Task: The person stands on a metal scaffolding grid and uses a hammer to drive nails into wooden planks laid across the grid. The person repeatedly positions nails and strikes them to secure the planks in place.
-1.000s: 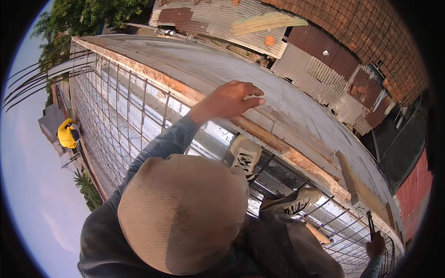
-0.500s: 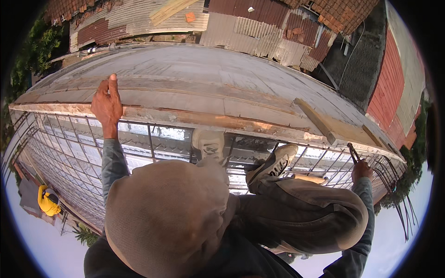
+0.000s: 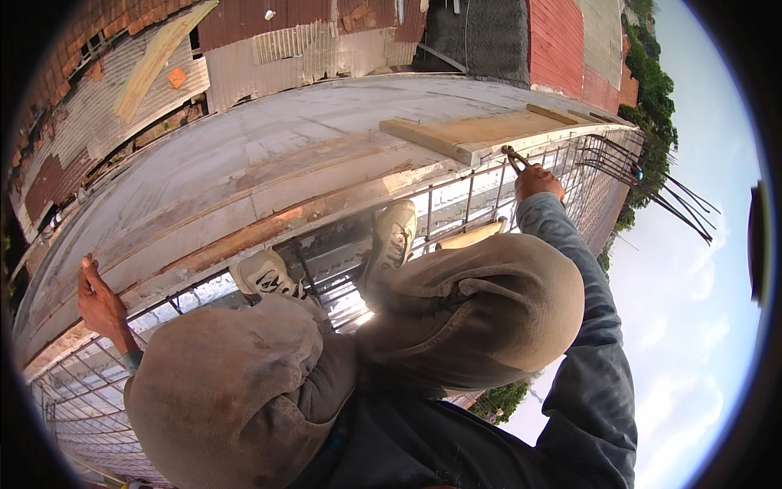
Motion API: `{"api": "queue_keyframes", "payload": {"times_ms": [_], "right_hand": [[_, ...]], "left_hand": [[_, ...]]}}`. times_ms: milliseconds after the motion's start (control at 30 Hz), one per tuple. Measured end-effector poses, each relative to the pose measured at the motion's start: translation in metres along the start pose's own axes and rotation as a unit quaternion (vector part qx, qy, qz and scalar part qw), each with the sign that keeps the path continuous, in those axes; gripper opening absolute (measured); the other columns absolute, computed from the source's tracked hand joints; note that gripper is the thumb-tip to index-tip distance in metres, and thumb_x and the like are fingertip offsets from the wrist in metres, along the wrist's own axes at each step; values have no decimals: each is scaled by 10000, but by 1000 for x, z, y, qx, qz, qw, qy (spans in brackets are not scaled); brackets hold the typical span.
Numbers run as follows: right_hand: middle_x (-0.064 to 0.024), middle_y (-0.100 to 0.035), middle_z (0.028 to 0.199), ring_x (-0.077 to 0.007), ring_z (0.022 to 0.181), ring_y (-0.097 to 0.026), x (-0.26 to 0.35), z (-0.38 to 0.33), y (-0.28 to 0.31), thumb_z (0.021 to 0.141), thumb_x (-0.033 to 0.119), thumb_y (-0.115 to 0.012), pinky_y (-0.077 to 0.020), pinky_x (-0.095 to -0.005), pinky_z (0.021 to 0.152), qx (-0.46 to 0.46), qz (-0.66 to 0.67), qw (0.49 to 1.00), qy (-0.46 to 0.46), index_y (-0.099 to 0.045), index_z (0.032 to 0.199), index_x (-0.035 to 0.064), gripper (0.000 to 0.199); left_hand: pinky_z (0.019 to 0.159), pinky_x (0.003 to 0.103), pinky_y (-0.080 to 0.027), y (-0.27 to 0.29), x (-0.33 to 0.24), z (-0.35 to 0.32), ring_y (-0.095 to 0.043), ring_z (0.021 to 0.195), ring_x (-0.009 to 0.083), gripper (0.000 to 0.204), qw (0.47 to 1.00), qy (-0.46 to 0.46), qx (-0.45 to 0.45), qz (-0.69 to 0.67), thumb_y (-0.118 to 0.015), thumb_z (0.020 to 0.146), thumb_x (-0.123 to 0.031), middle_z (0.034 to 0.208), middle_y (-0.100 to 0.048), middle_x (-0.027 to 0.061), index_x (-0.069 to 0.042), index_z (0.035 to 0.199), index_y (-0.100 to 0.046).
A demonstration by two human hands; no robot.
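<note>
- Seen from above: a crouching person's bent knees in brown trousers (image 3: pixel 220 383) fill the lower middle.
- The right hand (image 3: pixel 539 184), upper right of centre, is closed around the handles of dark metal pincers (image 3: pixel 510 153). The tool's head points up and left, just beside the near end of a squared timber (image 3: pixel 432 142); whether they touch cannot be told.
- The left hand (image 3: pixel 102 306), far left, is open with fingers extended, beside a long, worn wooden edge board (image 3: pixel 269 224). Whether it presses on the board is unclear.
- Two pale laced shoes, the left one (image 3: pixel 265 273) lower than the right one (image 3: pixel 397 232), stand near that board, among dark steel bars (image 3: pixel 470 197) forming a grid.
- Beyond the board spreads a broad grey deck (image 3: pixel 285 122), bearing the timber and a tan panel (image 3: pixel 497 126).
- Long bars (image 3: pixel 691 216) jut out at right, against cloudy sky.
- Patched corrugated roofs (image 3: pixel 269 69) lie along the top; green trees (image 3: pixel 656 94) stand upper right.
</note>
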State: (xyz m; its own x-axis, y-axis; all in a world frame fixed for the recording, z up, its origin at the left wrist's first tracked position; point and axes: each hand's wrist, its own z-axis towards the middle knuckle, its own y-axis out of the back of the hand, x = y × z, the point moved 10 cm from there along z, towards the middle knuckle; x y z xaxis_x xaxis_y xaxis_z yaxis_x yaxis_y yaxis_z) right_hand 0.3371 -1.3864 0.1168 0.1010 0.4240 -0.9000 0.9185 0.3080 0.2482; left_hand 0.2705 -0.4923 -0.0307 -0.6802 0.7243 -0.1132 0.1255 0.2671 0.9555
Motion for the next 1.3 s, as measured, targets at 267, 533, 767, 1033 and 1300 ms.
{"api": "queue_keyframes", "payload": {"times_ms": [267, 533, 767, 1033, 1300], "right_hand": [[-219, -771, 1158, -373, 1109, -751, -28, 91, -5, 952, 110, -646, -600, -448, 959, 29, -100, 970, 219, -760, 1180, 25, 268], [-95, -823, 964, -200, 836, -800, -35, 102, 3, 923, 136, -809, -613, -413, 801, 226, -93, 937, 250, -771, 1076, 38, 185], [-124, -811, 977, -256, 889, -797, -44, 98, -10, 986, 73, -695, -667, -424, 787, 292, -21, 924, 248, -698, 1269, 19, 288], [-134, -765, 812, -241, 653, -767, -39, 90, -17, 945, 219, -803, -661, -402, 623, 291, 162, 889, 315, -685, 1156, 10, 320], [-153, -751, 823, -281, 688, -777, -46, 93, -27, 914, 156, -830, -672, -402, 601, 365, 194, 866, 281, -643, 1062, -38, 307]], "left_hand": [[983, 419, -524, 6, -7, -3, -721, 1179, 278, 758, 999, -26, -1, -33, -335, 1057, -753, 1255, -787, 48, -188, 1337, -755], [1013, 406, -516, 6, -11, -4, -705, 1216, 278, 763, 998, -38, 6, -49, -353, 1057, -747, 1274, -780, 67, -167, 1357, -747], [1070, 388, -480, -10, 7, 9, -682, 1262, 281, 768, 997, -47, 34, -52, -354, 1067, -727, 1311, -761, 107, -137, 1397, -717], [1113, 417, -455, -14, 24, 18, -656, 1304, 310, 770, 993, -63, 49, -84, -369, 1072, -713, 1348, -734, 161, -108, 1412, -702], [1132, 434, -442, -15, 14, 19, -647, 1322, 316, 804, 993, -64, 58, -81, -379, 1053, -743, 1365, -725, 166, -99, 1404, -707]]}}
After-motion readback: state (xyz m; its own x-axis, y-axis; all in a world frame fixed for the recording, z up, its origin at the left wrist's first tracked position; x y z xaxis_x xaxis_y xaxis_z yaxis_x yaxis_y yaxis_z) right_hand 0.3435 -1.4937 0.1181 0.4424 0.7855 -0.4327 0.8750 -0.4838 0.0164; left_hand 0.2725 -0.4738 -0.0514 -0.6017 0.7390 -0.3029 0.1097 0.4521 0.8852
